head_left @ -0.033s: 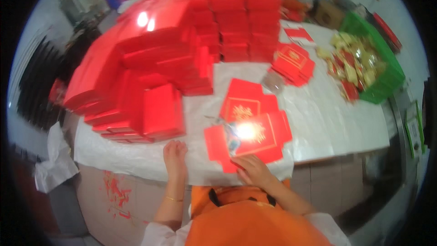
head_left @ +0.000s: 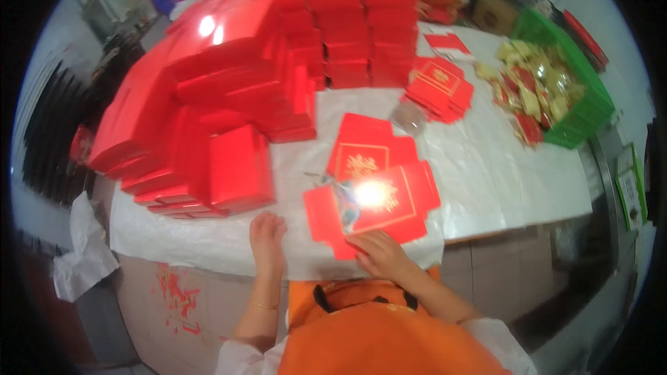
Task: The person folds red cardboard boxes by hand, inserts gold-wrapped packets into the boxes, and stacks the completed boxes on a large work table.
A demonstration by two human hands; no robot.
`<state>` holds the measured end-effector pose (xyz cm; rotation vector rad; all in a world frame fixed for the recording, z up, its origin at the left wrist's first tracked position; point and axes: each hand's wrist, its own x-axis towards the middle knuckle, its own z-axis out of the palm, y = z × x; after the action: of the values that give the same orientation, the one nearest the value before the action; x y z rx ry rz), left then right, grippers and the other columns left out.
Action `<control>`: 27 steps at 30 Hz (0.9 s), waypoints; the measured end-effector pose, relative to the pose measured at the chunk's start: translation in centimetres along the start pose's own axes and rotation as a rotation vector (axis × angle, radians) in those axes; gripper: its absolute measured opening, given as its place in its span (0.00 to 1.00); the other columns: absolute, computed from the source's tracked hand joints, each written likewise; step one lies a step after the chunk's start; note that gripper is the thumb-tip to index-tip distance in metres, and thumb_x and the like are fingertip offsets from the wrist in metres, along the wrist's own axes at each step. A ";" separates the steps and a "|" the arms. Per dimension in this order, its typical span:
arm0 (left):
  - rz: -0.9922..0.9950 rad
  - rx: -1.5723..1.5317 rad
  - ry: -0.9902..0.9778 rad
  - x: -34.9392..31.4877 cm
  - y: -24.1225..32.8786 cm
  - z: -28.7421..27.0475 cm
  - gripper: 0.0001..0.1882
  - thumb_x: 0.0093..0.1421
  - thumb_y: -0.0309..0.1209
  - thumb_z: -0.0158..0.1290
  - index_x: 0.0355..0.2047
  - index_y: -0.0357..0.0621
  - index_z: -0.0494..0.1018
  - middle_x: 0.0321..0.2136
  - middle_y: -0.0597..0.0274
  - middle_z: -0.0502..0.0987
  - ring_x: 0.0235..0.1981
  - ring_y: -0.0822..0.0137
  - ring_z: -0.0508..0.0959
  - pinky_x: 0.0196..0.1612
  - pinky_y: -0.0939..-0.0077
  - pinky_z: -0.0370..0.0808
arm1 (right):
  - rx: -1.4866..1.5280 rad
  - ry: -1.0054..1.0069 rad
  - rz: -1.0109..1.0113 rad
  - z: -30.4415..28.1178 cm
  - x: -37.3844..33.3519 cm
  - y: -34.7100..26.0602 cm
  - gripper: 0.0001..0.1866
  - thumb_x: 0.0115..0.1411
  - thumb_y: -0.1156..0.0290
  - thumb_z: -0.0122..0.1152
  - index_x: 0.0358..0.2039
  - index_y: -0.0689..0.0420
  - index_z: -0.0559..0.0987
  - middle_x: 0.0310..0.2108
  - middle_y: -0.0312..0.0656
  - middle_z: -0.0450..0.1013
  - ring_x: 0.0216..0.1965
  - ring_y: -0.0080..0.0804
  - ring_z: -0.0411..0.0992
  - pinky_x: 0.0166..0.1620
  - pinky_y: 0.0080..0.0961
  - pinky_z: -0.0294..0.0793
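Red gold-printed box blank (head_left: 401,199) lies at frame centre, lower half. Right hand (head_left: 381,255) contacts its near edge; whether fingers grasp cannot be determined. Left hand (head_left: 267,234), left of centre: fingers loosely curled, released.

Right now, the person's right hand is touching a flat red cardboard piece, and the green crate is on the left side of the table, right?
Not quite: the head view shows the green crate on the right side of the table. The right hand is indeed touching a flat red cardboard piece.
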<state>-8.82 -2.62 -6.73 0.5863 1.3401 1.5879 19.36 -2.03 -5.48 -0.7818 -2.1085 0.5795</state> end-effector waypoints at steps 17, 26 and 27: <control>0.724 1.448 -0.790 -0.6 0.2 14.8 0.57 0.44 0.48 0.71 0.69 0.39 0.55 0.68 0.41 0.55 0.70 0.46 0.54 0.70 0.44 0.46 | 0.167 0.090 -0.087 0.2 -1.9 2.5 0.04 0.49 0.79 0.56 0.27 0.56 0.74 0.29 0.42 0.71 0.37 0.44 0.73 0.47 0.40 0.72; 0.660 1.530 -0.752 -0.5 1.3 17.2 0.60 0.35 0.52 0.75 0.67 0.44 0.61 0.57 0.46 0.65 0.60 0.48 0.64 0.61 0.49 0.58 | 0.150 0.024 -0.007 -0.5 -2.7 2.5 0.05 0.50 0.79 0.56 0.28 0.57 0.73 0.30 0.43 0.71 0.38 0.45 0.72 0.47 0.40 0.72; 0.620 1.542 -0.747 -0.3 1.5 17.4 0.59 0.35 0.51 0.75 0.67 0.45 0.63 0.55 0.47 0.66 0.58 0.48 0.64 0.60 0.51 0.60 | 0.149 0.028 -0.011 -0.5 -2.5 2.4 0.05 0.50 0.80 0.56 0.28 0.57 0.73 0.31 0.43 0.71 0.38 0.45 0.72 0.47 0.40 0.72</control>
<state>5.18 5.62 -0.27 2.3786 1.6016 0.2348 21.83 -2.06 -7.99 -0.6902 -2.0164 0.7072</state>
